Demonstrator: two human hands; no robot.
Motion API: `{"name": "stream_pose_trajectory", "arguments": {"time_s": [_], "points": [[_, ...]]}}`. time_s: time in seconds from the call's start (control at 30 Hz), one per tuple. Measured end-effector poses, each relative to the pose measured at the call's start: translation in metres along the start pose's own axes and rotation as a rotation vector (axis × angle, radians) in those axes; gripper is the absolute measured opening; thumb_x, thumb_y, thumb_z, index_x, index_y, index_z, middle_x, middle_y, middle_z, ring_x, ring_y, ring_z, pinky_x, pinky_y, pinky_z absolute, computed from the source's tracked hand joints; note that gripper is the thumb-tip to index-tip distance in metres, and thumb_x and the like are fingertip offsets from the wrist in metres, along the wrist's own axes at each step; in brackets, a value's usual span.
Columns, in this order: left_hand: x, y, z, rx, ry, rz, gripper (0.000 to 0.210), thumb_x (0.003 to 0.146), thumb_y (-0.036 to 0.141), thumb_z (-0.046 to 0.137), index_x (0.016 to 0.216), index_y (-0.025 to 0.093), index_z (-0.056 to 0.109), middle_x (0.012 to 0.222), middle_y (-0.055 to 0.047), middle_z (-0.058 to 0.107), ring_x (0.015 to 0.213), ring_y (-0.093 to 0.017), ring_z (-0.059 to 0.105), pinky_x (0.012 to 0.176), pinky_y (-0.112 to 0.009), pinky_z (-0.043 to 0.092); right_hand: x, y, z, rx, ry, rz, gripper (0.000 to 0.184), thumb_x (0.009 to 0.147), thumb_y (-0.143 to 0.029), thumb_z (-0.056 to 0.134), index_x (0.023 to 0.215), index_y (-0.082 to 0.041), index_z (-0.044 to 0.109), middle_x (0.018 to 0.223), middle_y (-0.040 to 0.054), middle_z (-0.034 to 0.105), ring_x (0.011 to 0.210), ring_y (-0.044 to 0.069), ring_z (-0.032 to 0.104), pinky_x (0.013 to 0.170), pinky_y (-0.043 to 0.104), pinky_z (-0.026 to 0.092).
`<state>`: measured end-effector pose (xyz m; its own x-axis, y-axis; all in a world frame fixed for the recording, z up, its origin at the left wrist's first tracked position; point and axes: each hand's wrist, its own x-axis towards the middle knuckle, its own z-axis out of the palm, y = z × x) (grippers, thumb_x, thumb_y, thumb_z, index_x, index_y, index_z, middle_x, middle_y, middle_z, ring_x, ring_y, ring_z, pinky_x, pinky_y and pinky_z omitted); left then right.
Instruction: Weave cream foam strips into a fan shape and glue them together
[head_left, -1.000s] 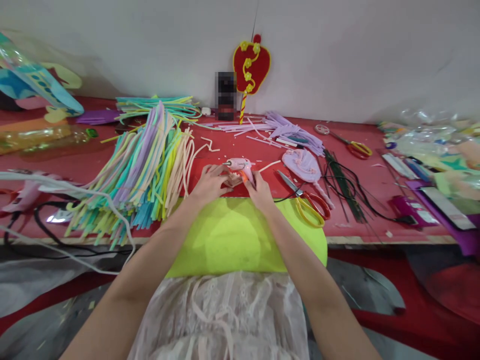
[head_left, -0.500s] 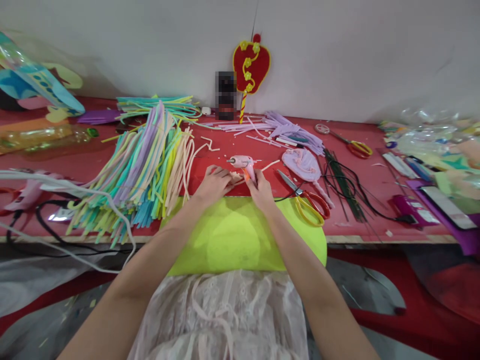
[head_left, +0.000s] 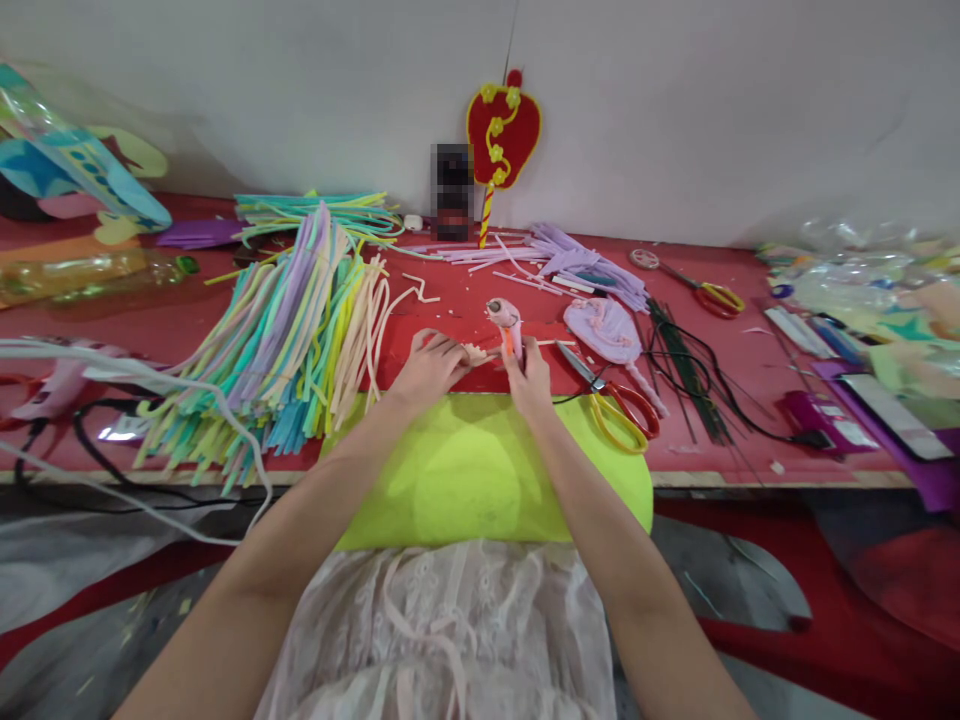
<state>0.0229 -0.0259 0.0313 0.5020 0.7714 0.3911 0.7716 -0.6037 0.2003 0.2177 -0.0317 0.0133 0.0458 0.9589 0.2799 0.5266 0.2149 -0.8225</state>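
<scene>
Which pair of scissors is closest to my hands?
The scissors just right of your right hand, which holds the pink glue gun; they partly overlap the lime-green surface. The other pair lies farther back and right.

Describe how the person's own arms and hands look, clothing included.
Left hand and right hand are ungloved, with no watch or bracelet visible. No sleeve shows on the left arm or right arm. A pale, gathered, lacy garment with ribbon ties is worn.
</scene>
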Motion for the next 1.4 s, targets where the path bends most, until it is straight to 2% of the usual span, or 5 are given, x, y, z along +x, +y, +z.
{"name": "stream_pose_trajectory", "arguments": {"time_s": [0.2, 0.63, 0.87, 1.2, 1.4], "points": [[-0.001, 0.000, 0.003, -0.072, -0.019, 0.018, 0.014, 0.090, 0.027, 0.052, 0.095, 0.022, 0.065, 0.097, -0.003, 0.071, 0.101, -0.020, 0.058, 0.104, -0.045, 0.023, -0.003, -0.005, -0.003, 0.129, 0.006, -0.060, 0.025, 0.091, -0.044, 0.040, 0.105, -0.023, 0.046, 0.097, 0.0061, 0.070, 0.075, 0.019, 0.063, 0.076, 0.035, 0.048], [0.000, 0.000, 0.000, -0.040, -0.011, 0.043, 0.017, 0.091, 0.023, 0.050, 0.087, 0.025, 0.066, 0.091, 0.000, 0.072, 0.097, -0.017, 0.060, 0.106, -0.045, 0.020, -0.003, -0.007, -0.002, 0.113, -0.004, -0.041, 0.030, 0.091, -0.048, 0.039, 0.106, -0.023, 0.046, 0.096, 0.0074, 0.070, 0.080, 0.022, 0.065, 0.073, 0.037, 0.050], [0.000, 0.001, -0.001, -0.026, -0.016, 0.029, 0.023, 0.092, 0.021, 0.045, 0.084, 0.024, 0.066, 0.091, 0.000, 0.071, 0.095, -0.016, 0.059, 0.107, -0.046, 0.019, -0.003, -0.004, -0.002, 0.101, 0.011, -0.053, 0.028, 0.090, -0.045, 0.042, 0.105, -0.022, 0.048, 0.091, 0.0059, 0.068, 0.084, 0.022, 0.065, 0.079, 0.038, 0.049], [-0.003, -0.004, -0.001, -0.058, -0.024, 0.058, 0.018, 0.091, 0.031, 0.050, 0.085, 0.028, 0.067, 0.096, 0.000, 0.068, 0.098, -0.019, 0.057, 0.106, -0.047, 0.020, -0.002, -0.003, -0.002, -0.024, -0.019, -0.051, 0.029, 0.089, -0.047, 0.041, 0.101, -0.022, 0.051, 0.080, 0.0039, 0.065, 0.062, 0.018, 0.055, 0.065, 0.032, 0.043], [-0.004, -0.010, -0.002, 0.014, -0.050, 0.052, 0.013, 0.087, 0.032, 0.057, 0.086, 0.026, 0.069, 0.095, -0.004, 0.065, 0.096, -0.022, 0.052, 0.096, -0.045, 0.028, 0.001, 0.002, 0.002, -0.090, -0.100, -0.064, 0.026, 0.088, -0.045, 0.043, 0.101, -0.024, 0.051, 0.078, 0.0024, 0.060, 0.065, 0.020, 0.055, 0.066, 0.032, 0.042]]}}
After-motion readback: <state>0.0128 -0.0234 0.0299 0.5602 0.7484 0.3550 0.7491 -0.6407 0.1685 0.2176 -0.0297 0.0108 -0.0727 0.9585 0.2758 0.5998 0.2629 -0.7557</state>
